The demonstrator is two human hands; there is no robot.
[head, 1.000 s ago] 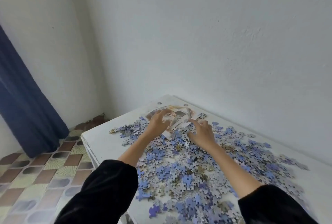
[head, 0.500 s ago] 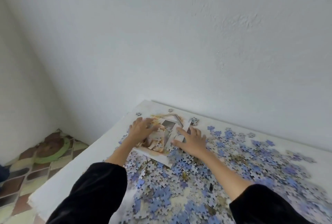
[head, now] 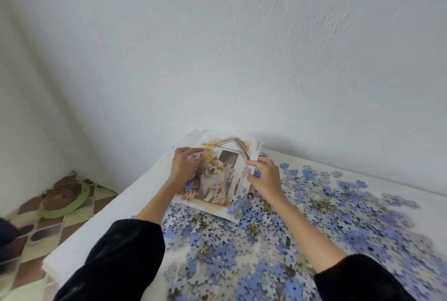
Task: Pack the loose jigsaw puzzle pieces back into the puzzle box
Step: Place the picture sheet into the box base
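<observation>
Two grips | left hand [head: 183, 170], right hand [head: 266, 177] hold puzzle box [head: 229, 158] between them | puzzle pieces [head: 314, 216] beneath

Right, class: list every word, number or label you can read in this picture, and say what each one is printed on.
White right margin of the dog picture, just beyond the right hand: one short line of dark print, too small and blurred to read.
No text shows on the puzzle pieces, the table or the wall.
</observation>
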